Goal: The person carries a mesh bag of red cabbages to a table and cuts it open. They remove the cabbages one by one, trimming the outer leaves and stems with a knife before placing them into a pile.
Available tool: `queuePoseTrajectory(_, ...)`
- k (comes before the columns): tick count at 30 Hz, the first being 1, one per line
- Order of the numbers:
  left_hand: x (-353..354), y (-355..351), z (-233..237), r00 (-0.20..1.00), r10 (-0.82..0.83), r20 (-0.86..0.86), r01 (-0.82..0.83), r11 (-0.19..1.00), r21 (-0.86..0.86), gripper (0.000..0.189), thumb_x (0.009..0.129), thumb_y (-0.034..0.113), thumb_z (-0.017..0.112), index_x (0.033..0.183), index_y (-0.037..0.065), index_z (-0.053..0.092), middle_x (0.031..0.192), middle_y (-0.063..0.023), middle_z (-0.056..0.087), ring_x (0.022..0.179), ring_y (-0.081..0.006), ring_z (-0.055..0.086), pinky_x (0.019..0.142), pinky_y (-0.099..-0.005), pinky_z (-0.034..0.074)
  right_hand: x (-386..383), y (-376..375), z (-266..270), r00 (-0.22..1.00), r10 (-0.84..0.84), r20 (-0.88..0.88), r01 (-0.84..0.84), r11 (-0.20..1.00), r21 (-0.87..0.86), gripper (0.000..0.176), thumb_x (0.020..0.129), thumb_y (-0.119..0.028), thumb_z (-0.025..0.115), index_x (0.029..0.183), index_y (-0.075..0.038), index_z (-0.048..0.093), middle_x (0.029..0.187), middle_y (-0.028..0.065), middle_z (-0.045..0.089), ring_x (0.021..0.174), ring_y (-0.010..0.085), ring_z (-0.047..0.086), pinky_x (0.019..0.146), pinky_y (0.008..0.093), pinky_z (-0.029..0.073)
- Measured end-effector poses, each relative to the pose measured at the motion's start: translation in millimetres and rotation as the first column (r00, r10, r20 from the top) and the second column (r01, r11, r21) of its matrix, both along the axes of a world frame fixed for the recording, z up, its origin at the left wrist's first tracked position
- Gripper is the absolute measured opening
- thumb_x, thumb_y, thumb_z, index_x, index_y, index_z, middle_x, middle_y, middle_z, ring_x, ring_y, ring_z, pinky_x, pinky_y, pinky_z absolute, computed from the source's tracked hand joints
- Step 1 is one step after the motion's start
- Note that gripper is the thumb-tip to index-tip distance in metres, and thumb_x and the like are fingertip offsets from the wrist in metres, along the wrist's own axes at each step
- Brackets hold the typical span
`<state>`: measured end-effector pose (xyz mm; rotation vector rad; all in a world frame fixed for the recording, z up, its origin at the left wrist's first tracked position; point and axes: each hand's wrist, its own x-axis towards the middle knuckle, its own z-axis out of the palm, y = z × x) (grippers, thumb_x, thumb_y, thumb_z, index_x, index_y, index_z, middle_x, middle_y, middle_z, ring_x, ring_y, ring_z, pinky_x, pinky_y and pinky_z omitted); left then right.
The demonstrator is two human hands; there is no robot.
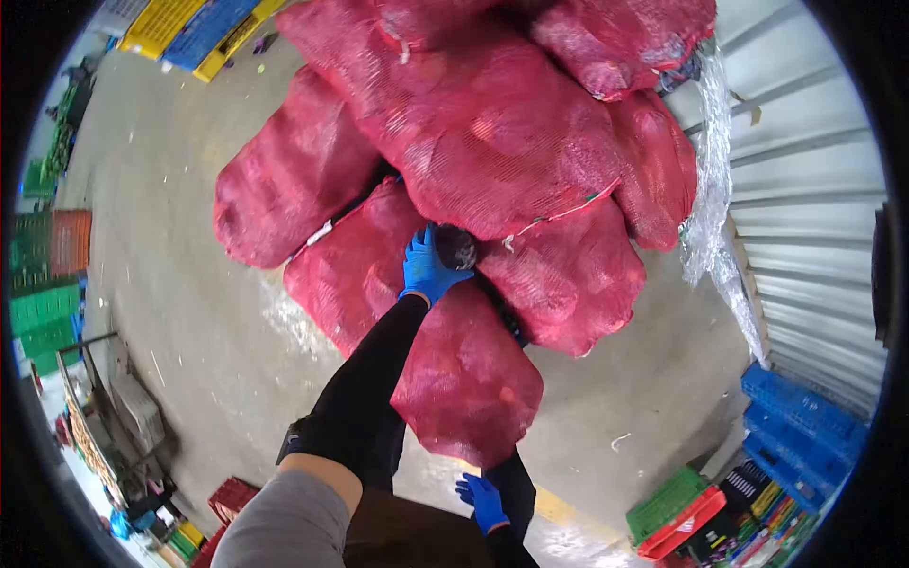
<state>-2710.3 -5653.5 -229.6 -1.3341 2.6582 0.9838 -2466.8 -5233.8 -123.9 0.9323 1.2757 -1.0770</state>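
Note:
My left hand (431, 270), in a blue glove, reaches out to the middle of a pile of red mesh sacks (502, 133). Its fingers and thumb curve around a dark round thing (456, 248) lying among the sacks; what this is I cannot make out. Just below that hand, the nearest sack (469, 379) bulges with round contents and extends down to my legs. My right hand (483, 502), also blue-gloved, hangs low beside my leg below this sack, fingers apart and holding nothing.
A corrugated metal wall (805, 189) with hanging clear plastic wrap (710, 170) rises at the right. Blue crates (805, 417) and a green crate (668, 502) stand lower right. A cart (133, 407) and green crates (47, 322) are at the left.

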Motion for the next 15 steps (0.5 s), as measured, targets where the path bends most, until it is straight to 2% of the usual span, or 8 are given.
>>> queuePoseTrajectory(6,-11.4,-7.0,-20.8,0.997,0.04,0.061,-0.049,0.989,0.138,0.114,0.047,0.043,0.091,0.138,0.005,0.034,0.136,-0.0216,0.038,0.119,-0.0404,0.048,0.099,-0.0466,0.044,27.0,13.9,-32.2,0.993,-0.11,-0.037,0.113,0.989,0.093,0.031,0.094,-0.026,0.056,0.113,-0.004,0.063,0.098,0.0125,0.069,0.084,0.0183,0.067,0.071,0.0264,0.053)
queuePoseTrajectory(8,2.8,-24.4,-54.4,0.996,0.038,-0.086,-0.027,0.991,0.128,0.107,0.049,0.045,0.09,0.134,0.005,0.039,0.132,-0.0201,0.045,0.115,-0.0363,0.053,0.097,-0.0448,0.046,31.9,23.1,-44.7,0.991,-0.135,-0.018,0.136,0.987,0.085,0.028,0.094,-0.024,0.055,0.112,-0.005,0.064,0.094,0.012,0.07,0.08,0.0174,0.068,0.068,0.0248,0.052)
queuePoseTrajectory(10,9.6,-40.3,-69.5,0.894,0.296,-0.335,-0.08,0.843,0.531,0.091,0.061,0.042,0.087,0.131,0.004,0.043,0.126,-0.0182,0.054,0.114,-0.031,0.055,0.094,-0.0411,0.048,61.2,82.4,-108.5,0.983,-0.143,-0.116,0.151,0.987,0.06,0.037,0.097,-0.028,0.049,0.124,-0.006,0.057,0.112,0.0145,0.066,0.098,0.0218,0.065,0.083,0.0308,0.052)
queuePoseTrajectory(11,13.1,-56.9,-83.0,0.807,0.517,-0.287,-0.114,0.613,0.782,0.068,0.078,0.04,0.077,0.127,0.003,0.048,0.113,-0.0163,0.063,0.105,-0.0286,0.061,0.087,-0.0399,0.051,60.8,93.9,-114.2,0.815,0.409,-0.41,-0.317,0.908,0.274,0.043,0.098,-0.032,0.046,0.132,-0.007,0.051,0.123,0.014,0.059,0.11,0.0238,0.058,0.093,0.0342,0.047)
queuePoseTrajectory(12,22.1,-64.3,-66.3,0.694,0.697,-0.181,-0.132,0.371,0.919,0.057,0.084,0.04,0.071,0.122,0.002,0.051,0.107,-0.0149,0.065,0.099,-0.0282,0.063,0.083,-0.0397,0.053,62.5,103.2,-119.3,0.315,0.811,-0.492,-0.584,0.575,0.573,0.049,0.099,-0.036,0.043,0.139,-0.007,0.044,0.135,0.0135,0.052,0.122,0.0259,0.051,0.103,0.0376,0.043)
queuePoseTrajectory(13,32.3,-73.2,-44.7,0.563,0.826,-0.031,-0.104,0.108,0.989,0.048,0.089,0.039,0.065,0.118,0.002,0.054,0.1,-0.0135,0.067,0.093,-0.0277,0.066,0.079,-0.0395,0.054,61.2,108.1,-128.0,0.33,0.809,-0.487,-0.593,0.579,0.56,0.049,0.099,-0.036,0.043,0.139,-0.007,0.044,0.135,0.0135,0.052,0.122,0.0259,0.051,0.103,0.0376,0.043)
queuePoseTrajectory(14,53.8,-88.3,-52.7,0.473,0.876,-0.092,-0.208,0.212,0.955,0.045,0.091,0.04,0.062,0.115,0.002,0.056,0.098,-0.0135,0.067,0.089,-0.0283,0.066,0.077,-0.0407,0.054,52.9,107.6,-142.9,0.701,0.465,-0.541,-0.345,0.885,0.314,0.052,0.1,-0.038,0.041,0.141,-0.008,0.04,0.14,0.0121,0.047,0.127,0.0266,0.046,0.106,0.0388,0.038)
queuePoseTrajectory(15,77.5,-107.4,-67.5,0.388,0.906,-0.168,-0.312,0.301,0.901,0.043,0.092,0.042,0.059,0.112,0.003,0.057,0.096,-0.0135,0.068,0.085,-0.0288,0.067,0.076,-0.042,0.055,41.7,101.7,-159.5,0.889,0.0,-0.457,0.042,0.996,0.081,0.054,0.1,-0.04,0.039,0.144,-0.008,0.036,0.144,0.0106,0.042,0.131,0.0273,0.041,0.11,0.04,0.033)
